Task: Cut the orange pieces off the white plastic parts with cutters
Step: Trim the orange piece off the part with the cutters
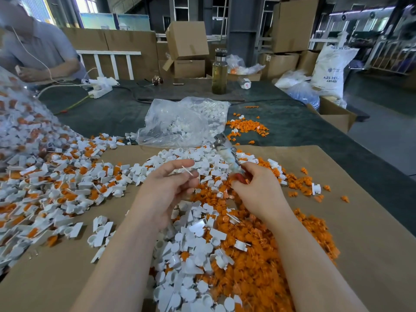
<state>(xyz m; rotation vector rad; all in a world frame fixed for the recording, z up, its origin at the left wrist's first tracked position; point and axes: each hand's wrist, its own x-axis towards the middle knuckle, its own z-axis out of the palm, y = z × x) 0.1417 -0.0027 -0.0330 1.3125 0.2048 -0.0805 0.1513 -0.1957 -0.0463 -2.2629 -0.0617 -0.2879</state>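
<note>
A person's two bare forearms reach forward over a sheet of brown cardboard (337, 176) covered in small plastic parts. The left hand (165, 190) is raised, palm turned inward, fingers loosely curled, with a thin pale sliver of plastic (187, 170) at its fingertips; whether it is pinched cannot be told. The right hand (258, 190) grips the red handles of the cutters (227, 152), whose blurred metal tip points up and away from the person. Under and between the arms lies a heap of white plastic parts (191, 251), and to the right a thick heap of orange pieces (270, 266). To the left spreads a pile of uncut white-and-orange parts (56, 183). Beyond the cardboard sits a clear bag (180, 122) of white parts.
</note>
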